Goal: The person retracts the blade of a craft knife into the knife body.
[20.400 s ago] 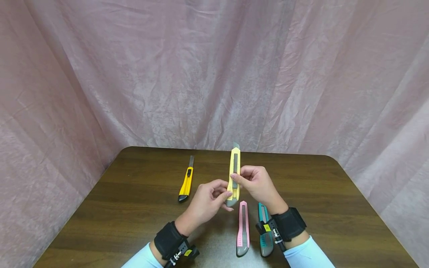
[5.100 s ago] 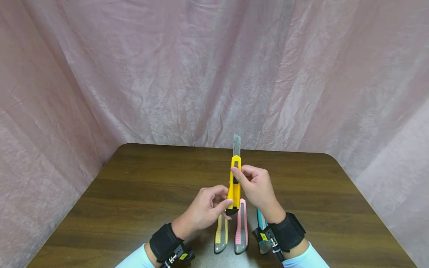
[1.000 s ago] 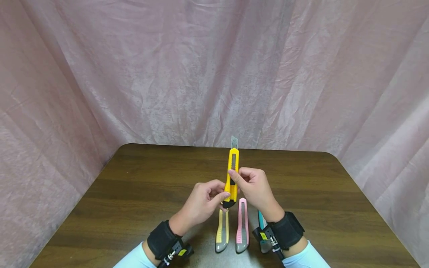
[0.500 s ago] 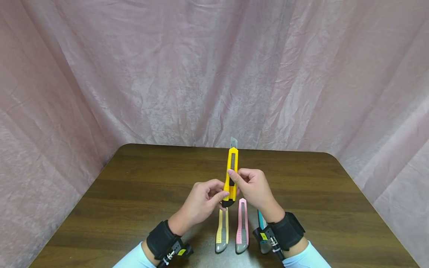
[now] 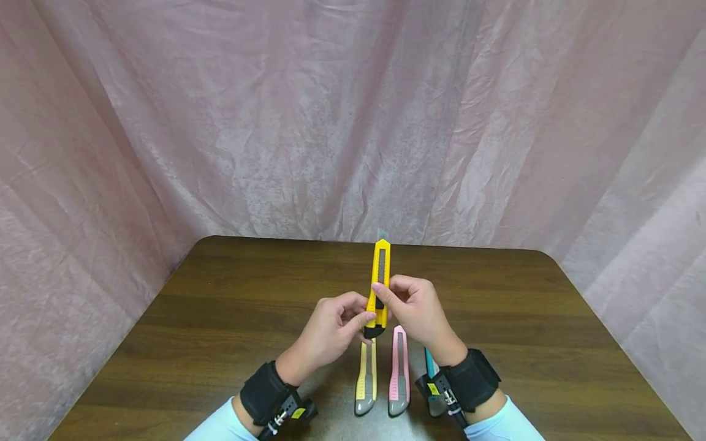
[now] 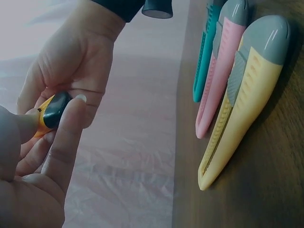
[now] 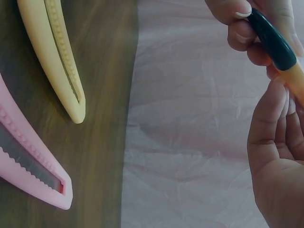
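A bright yellow utility knife (image 5: 381, 260) with a black end cap is held upright above the table, its slot facing me. Only a short, faint bit of blade (image 5: 383, 234) shows at its top. My left hand (image 5: 328, 334) pinches the lower end near the cap (image 6: 58, 109). From the right, my right hand (image 5: 421, 309) grips the middle, its thumb on the dark slider. Below lie a pale yellow utility knife (image 5: 366, 383), a pink one (image 5: 399, 376) and a teal one (image 5: 431, 361), the last partly hidden by my right wrist. No blades show on the pale yellow and pink ones.
The dark wooden table (image 5: 220, 306) has rounded far corners. A pinkish draped cloth (image 5: 331, 122) hangs behind it. Black straps with small cameras sit on both wrists, the right one (image 5: 471, 380) over the teal knife.
The pale yellow knife, held earlier, now lies beside the pink one. The bright yellow knife has come from the table's left into both hands. Its long blade has slid down to a short tip.
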The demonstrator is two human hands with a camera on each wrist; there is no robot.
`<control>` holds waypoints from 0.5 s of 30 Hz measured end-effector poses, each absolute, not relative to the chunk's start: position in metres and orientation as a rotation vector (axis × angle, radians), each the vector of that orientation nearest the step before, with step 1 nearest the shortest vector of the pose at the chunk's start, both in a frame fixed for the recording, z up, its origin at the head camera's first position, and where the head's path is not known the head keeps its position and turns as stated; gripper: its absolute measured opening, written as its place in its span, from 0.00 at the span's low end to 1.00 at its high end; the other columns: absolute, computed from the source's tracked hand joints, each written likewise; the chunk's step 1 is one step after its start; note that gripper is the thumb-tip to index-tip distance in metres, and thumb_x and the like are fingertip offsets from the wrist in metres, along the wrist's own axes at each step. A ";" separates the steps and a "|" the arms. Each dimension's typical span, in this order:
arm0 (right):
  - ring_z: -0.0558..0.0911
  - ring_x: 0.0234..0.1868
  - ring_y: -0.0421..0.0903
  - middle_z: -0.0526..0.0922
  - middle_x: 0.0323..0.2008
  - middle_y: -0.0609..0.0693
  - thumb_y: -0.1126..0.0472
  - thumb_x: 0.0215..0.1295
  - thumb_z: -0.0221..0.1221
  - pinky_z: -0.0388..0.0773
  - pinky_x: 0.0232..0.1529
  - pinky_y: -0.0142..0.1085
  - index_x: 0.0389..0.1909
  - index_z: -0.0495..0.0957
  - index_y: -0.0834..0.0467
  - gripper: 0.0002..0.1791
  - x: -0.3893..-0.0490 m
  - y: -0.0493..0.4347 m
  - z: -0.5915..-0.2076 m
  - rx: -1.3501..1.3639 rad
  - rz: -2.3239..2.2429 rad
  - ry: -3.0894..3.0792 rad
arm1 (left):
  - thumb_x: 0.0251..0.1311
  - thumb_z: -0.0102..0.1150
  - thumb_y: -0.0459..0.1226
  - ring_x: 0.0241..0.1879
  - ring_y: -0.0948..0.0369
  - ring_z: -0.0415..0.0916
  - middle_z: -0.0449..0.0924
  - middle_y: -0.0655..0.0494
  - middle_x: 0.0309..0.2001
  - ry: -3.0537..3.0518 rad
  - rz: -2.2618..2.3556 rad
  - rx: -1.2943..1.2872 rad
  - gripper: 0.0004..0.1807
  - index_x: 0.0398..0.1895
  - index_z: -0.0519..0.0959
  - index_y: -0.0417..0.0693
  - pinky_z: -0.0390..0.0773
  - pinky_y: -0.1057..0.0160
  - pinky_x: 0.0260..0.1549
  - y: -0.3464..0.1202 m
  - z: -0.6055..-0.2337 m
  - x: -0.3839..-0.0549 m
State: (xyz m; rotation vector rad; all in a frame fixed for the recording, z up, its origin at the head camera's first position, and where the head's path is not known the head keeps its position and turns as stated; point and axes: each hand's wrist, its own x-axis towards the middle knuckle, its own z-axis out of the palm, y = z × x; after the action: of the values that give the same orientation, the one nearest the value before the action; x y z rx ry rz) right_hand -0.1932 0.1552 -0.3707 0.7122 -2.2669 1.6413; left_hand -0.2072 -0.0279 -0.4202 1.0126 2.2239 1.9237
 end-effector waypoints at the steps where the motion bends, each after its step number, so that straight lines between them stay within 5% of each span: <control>1: 0.72 0.16 0.49 0.76 0.18 0.55 0.67 0.64 0.59 0.73 0.14 0.31 0.29 0.80 0.62 0.05 -0.193 0.155 -0.371 0.705 1.643 -2.272 | 0.57 0.63 0.33 0.27 0.59 0.81 0.80 0.54 0.33 2.222 1.926 1.014 0.09 0.41 0.77 0.48 0.83 0.59 0.23 -0.028 -0.420 -0.207; 15: 0.71 0.15 0.45 0.75 0.17 0.55 0.68 0.64 0.59 0.71 0.12 0.30 0.28 0.80 0.62 0.06 -0.194 0.156 -0.372 0.760 1.675 -2.261 | 0.56 0.63 0.34 0.27 0.59 0.81 0.80 0.58 0.31 2.259 1.908 0.984 0.10 0.41 0.77 0.50 0.83 0.58 0.23 -0.028 -0.417 -0.206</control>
State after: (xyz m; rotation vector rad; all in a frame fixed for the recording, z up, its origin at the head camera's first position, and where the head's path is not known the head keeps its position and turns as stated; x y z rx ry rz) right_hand -0.1938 0.1561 -0.3717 0.7601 -2.2612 1.6754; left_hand -0.2057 -0.0281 -0.4171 0.9845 2.2591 1.9075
